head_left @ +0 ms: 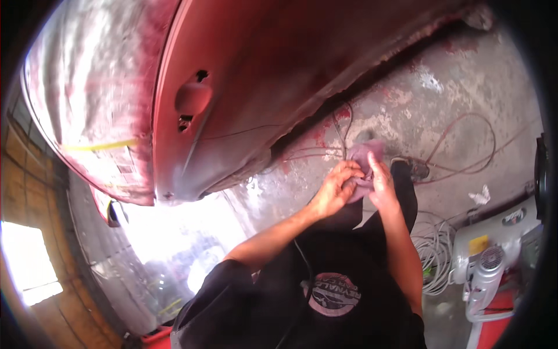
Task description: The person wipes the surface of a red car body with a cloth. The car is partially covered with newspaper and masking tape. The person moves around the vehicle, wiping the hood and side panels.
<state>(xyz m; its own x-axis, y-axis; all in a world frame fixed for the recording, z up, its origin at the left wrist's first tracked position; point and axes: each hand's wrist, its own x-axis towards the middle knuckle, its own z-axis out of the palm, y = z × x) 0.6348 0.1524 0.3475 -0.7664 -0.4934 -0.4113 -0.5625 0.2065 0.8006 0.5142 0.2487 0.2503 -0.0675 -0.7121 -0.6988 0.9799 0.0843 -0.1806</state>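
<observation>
Both of my hands are in front of my body, closed on a crumpled mauve rag [372, 149]. My left hand [335, 189] pinches its left side with bent fingers. On the other side my right hand [381, 181] grips it, thumb pointing up along the cloth; its other fingers are largely hidden. Part of the rag sticks up beyond the fingers, and a lower corner hangs between the hands. Ahead and to the left stands a dull red car body panel [250, 70], apart from both hands. In it are a rounded handle recess [193, 99] and small dark holes.
A reddish hose [465, 168] loops over the stained concrete floor [401, 110]. At the right lie a coiled pale cable [433, 256] and a grey compressor-like machine [494, 232]. Yellow tape [99, 145] crosses the scuffed panel at the left. Bright light falls on the floor below the car.
</observation>
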